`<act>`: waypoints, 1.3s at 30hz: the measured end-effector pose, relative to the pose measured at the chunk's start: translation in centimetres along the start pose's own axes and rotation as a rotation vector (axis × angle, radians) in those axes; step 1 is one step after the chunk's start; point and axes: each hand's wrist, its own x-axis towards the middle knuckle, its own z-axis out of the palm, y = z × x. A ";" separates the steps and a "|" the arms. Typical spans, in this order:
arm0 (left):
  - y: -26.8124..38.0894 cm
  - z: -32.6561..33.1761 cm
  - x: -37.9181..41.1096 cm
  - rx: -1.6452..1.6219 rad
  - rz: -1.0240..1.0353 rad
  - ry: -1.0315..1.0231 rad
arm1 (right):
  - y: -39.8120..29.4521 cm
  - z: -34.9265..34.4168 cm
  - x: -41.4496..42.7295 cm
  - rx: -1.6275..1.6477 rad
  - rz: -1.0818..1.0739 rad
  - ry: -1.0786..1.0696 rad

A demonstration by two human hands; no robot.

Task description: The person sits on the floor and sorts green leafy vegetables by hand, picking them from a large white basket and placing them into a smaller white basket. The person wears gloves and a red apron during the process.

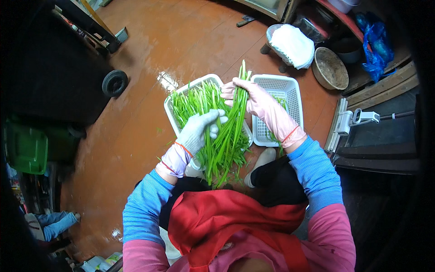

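Note:
A bunch of long green leafy stalks, like garlic chives, lies between my hands with its pale ends up. My right hand, in a pink rubber glove, holds the bunch near those ends, its thumb across them. My left hand, in a white knit glove over a pale one, is at the bunch's left side with its fingers curled; whether it grips any stalks I cannot tell. Beneath is a white plastic basket heaped with more greens. A second white basket, to the right, holds a few greens.
Reddish-brown floor surrounds the baskets. At the upper right are a low stool with a white cloth, a round basin and a blue plastic bag. A black wheeled object stands left, near a green bin.

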 end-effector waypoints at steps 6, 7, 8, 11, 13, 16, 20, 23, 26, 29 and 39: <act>2.5 -4.0 0.4 -0.207 0.004 0.096 | -1.7 -0.3 -1.1 -0.233 0.011 0.009; 2.9 -4.7 0.6 -0.255 0.023 0.094 | -2.0 0.3 -1.6 -0.287 0.014 0.023; 3.2 -5.4 0.9 -0.308 0.030 0.093 | -1.8 1.2 -2.2 -0.308 0.013 0.096; 4.0 -6.5 1.1 -0.331 0.102 0.077 | -1.3 0.6 -1.4 -0.381 0.061 0.043; 4.5 -6.0 0.7 -0.344 0.136 0.049 | -0.8 1.4 -1.2 -0.438 0.068 0.051; 4.7 -6.2 0.5 -0.342 0.152 -0.020 | 0.2 2.4 -1.2 -0.491 0.076 -0.003; 4.9 -5.1 0.2 -0.336 0.150 0.052 | 0.9 3.8 -1.9 -0.578 0.063 -0.008; 5.0 -4.4 0.1 -0.266 0.173 0.114 | 1.8 4.1 -1.8 -0.624 0.017 -0.058; 4.8 -4.6 0.4 -0.250 0.165 0.104 | 2.1 4.9 -2.1 -0.701 0.025 -0.047; 4.8 -4.9 0.3 -0.266 0.178 0.064 | 2.2 4.9 -2.0 -0.740 0.033 -0.032; 6.1 -6.4 0.4 -0.396 0.245 0.002 | 0.4 3.4 -1.7 -0.475 0.010 0.004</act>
